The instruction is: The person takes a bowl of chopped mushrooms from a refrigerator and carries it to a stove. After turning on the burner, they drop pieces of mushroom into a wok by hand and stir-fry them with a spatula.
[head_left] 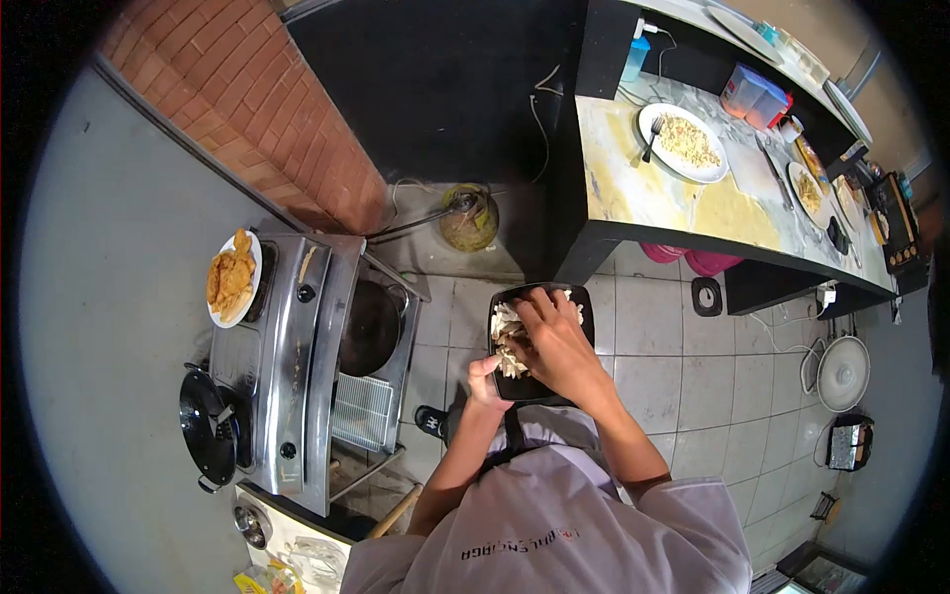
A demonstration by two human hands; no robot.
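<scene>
I hold a black square tray (581,301) in front of my chest, above the tiled floor. Pale shredded food (506,325) lies on it. My left hand (485,381) grips the tray's near left corner from below, thumb on the rim. My right hand (552,342) rests on top of the food, fingers curled down into the pile. Whether those fingers pinch any pieces is hidden under the hand.
A steel gas stove (297,366) stands to my left with a black pan (210,426), a plate of fried food (233,277) and a dark wok (371,327). A green gas cylinder (468,218) sits on the floor. The counter (633,188) at right carries plates of food (683,144) and containers.
</scene>
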